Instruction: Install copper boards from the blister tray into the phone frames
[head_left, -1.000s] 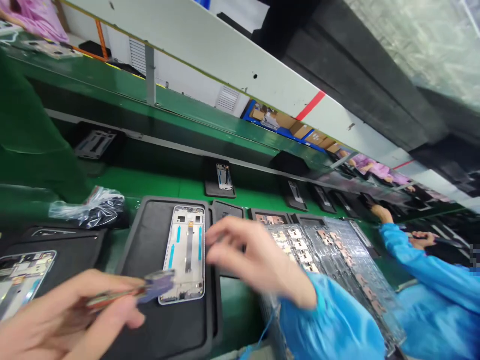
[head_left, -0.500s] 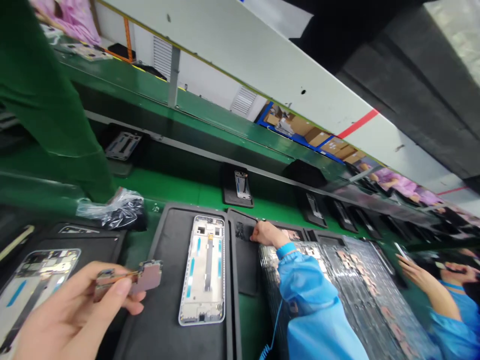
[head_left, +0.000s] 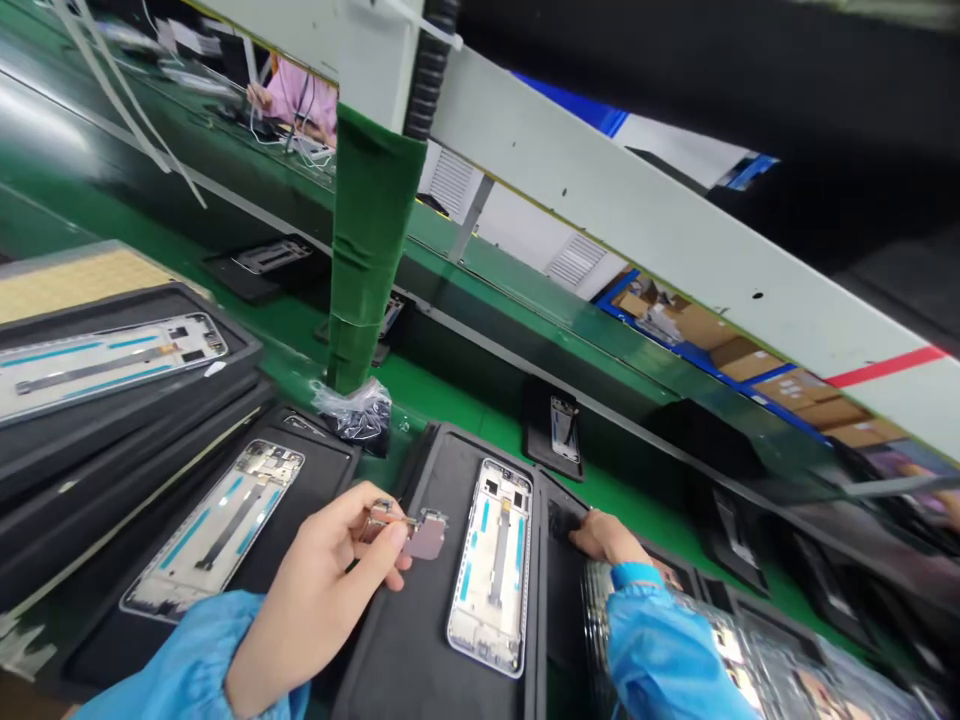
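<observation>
My left hand (head_left: 322, 595) pinches a small phone circuit board (head_left: 427, 537) between thumb and fingers, above the left side of a black tray (head_left: 401, 650). In that tray lies a silver phone frame (head_left: 469, 610) with blue strips and a dark flat cable. My right hand (head_left: 609, 540) reaches into a narrow dark tray (head_left: 564, 600) beside it. Its fingers are closed and pressed down near small dark parts (head_left: 564, 522); whatever they grip is hidden. Another phone frame (head_left: 176, 560) lies in a black tray under and left of my left hand.
Stacked clear plastic trays (head_left: 596, 635) with parts stand beside my right forearm. A plastic bag with black contents (head_left: 367, 415) sits by the green-wrapped post (head_left: 375, 230). More phone frames in trays lie along the green line (head_left: 465, 400). A third phone frame (head_left: 97, 360) tops a stack at left.
The view has swung left, so the trays appear further right and more of the left side shows. The circuit board stays in my left hand; my right hand stays at the narrow tray.
</observation>
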